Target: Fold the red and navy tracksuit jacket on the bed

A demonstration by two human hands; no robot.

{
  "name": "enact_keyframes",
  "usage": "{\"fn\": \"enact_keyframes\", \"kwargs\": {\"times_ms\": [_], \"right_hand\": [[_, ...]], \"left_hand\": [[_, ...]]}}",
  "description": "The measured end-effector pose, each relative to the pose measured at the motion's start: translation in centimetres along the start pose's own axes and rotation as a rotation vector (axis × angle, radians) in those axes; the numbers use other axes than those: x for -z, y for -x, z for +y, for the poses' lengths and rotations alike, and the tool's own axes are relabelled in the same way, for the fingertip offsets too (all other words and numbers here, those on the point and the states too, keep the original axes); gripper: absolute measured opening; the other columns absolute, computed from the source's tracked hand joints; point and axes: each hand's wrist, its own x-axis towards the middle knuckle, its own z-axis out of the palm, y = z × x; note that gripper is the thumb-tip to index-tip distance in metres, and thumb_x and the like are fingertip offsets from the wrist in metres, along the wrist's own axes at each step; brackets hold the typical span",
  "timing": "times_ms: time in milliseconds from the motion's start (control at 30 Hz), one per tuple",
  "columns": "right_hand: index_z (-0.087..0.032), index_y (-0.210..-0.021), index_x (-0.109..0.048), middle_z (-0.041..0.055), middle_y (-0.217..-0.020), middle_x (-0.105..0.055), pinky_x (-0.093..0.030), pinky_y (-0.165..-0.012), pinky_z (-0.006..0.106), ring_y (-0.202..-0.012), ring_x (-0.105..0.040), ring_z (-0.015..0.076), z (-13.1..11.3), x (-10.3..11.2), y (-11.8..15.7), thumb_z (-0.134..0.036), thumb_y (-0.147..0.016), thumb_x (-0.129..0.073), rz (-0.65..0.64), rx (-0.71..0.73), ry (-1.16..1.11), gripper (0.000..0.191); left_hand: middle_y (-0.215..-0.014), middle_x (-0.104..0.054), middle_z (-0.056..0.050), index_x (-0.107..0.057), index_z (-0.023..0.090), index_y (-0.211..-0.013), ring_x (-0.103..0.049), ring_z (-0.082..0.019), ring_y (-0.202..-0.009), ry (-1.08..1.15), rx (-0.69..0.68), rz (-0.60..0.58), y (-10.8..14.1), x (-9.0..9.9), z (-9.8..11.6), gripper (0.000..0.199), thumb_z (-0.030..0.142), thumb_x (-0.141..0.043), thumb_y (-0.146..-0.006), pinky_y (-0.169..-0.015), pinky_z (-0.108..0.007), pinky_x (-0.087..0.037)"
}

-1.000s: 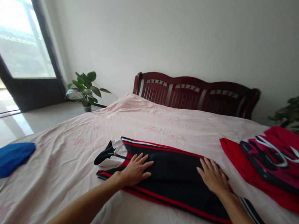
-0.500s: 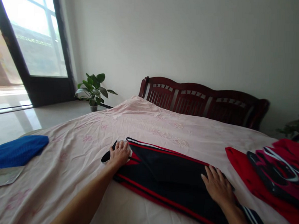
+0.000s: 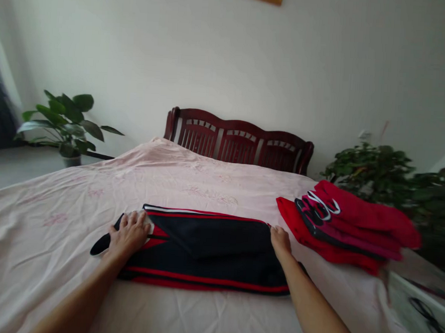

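A dark navy jacket (image 3: 218,241) with red and white trim lies folded into a long strip on the bed, its collar end to the left. My left hand (image 3: 131,234) rests on the collar end, fingers spread over the pale lining there. At the far right corner, my right hand (image 3: 280,240) has its fingers closed on the jacket's edge, the fingertips partly hidden. A bit of dark cloth shows just beyond my right wrist.
The pink bedsheet (image 3: 102,214) spreads all around. To the right sits a stack of folded red clothes (image 3: 354,225), with glasses (image 3: 430,317) on a pale surface nearer me. A wooden bench back (image 3: 239,142) and potted plants (image 3: 69,122) stand beyond the bed.
The view has swung right, losing the blue cloth on the left. My right hand went from lying flat on the jacket to gripping its far right corner; the striped cuff there is out of sight.
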Motion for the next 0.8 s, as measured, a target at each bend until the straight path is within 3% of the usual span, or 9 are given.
{"fn": "enact_keyframes", "kwargs": {"times_ms": [133, 233, 333, 433, 533, 667, 800], "right_hand": [[-0.011, -0.128, -0.062, 0.0237, -0.127, -0.063, -0.047, -0.098, 0.049, -0.121, -0.058, 0.039, -0.2, 0.2, -1.7, -0.054, -0.09, -0.049, -0.057, -0.098, 0.076, 0.059], [-0.012, -0.123, -0.065, 0.0239, -0.129, -0.062, -0.044, -0.101, 0.052, -0.125, -0.055, 0.0413, -0.6, 0.4, -2.3, -0.057, -0.083, -0.06, -0.071, -0.062, 0.129, 0.06], [-0.02, -0.127, -0.062, 0.0175, -0.131, -0.062, -0.045, -0.1, 0.047, -0.124, -0.057, 0.0362, -1.0, 0.7, -3.0, -0.052, -0.083, -0.062, -0.072, 0.029, 0.142, 0.055], [-0.025, -0.134, -0.057, 0.0128, -0.132, -0.063, -0.051, -0.089, 0.04, -0.115, -0.063, 0.0317, -0.6, 1.2, -4.2, -0.05, -0.087, -0.054, -0.067, 0.073, 0.116, 0.053], [-0.019, -0.136, -0.056, 0.0175, -0.129, -0.065, -0.053, -0.08, 0.038, -0.108, -0.067, 0.0327, 0.7, 1.1, -5.1, -0.05, -0.091, -0.046, -0.056, 0.054, 0.1, 0.055], [-0.013, -0.114, -0.07, 0.0197, -0.108, -0.072, -0.053, -0.077, 0.035, -0.099, -0.07, 0.0326, 2.9, -0.1, -5.8, -0.047, -0.09, -0.047, -0.11, 0.091, 0.075, 0.047], [-0.011, -0.113, -0.071, 0.0218, -0.107, -0.072, -0.053, -0.076, 0.037, -0.098, -0.07, 0.0335, 3.7, -0.7, -6.3, -0.047, -0.091, -0.041, -0.073, 0.136, 0.031, 0.052]], "left_hand": [[-0.161, -0.033, -0.01, -0.034, 0.026, -0.154, -0.024, -0.038, -0.148, -0.018, -0.002, 0.04, 0.0, -0.3, -0.1, 0.059, 0.045, -0.021, -0.1, -0.109, -0.071, -0.025], [-0.16, -0.035, -0.01, -0.035, 0.027, -0.153, -0.025, -0.038, -0.147, -0.027, 0.006, 0.05, 0.4, 0.1, 0.2, 0.057, 0.044, -0.025, -0.1, -0.109, -0.071, -0.025], [-0.161, -0.034, -0.01, -0.034, 0.026, -0.154, -0.025, -0.037, -0.148, -0.033, 0.011, 0.044, 0.8, 0.7, 0.6, 0.057, 0.042, -0.028, -0.099, -0.111, -0.069, -0.024], [-0.16, -0.035, -0.01, -0.033, 0.025, -0.154, -0.025, -0.037, -0.148, -0.036, 0.016, 0.039, 0.9, 1.0, 0.9, 0.058, 0.043, -0.03, -0.099, -0.112, -0.068, -0.023], [-0.161, -0.035, -0.01, -0.034, 0.026, -0.154, -0.026, -0.036, -0.148, -0.038, 0.022, 0.04, 0.7, 0.9, 0.9, 0.059, 0.044, -0.031, -0.098, -0.112, -0.068, -0.023], [-0.161, -0.034, -0.01, -0.036, 0.027, -0.153, -0.026, -0.036, -0.148, -0.036, 0.027, 0.036, 0.6, 0.7, 0.7, 0.058, 0.044, -0.031, -0.098, -0.112, -0.069, -0.023], [-0.158, -0.039, -0.011, -0.043, 0.027, -0.148, -0.03, -0.039, -0.146, -0.029, 0.029, 0.017, 0.5, 1.4, 0.9, 0.055, 0.04, -0.036, -0.096, -0.107, -0.073, -0.027]]}}
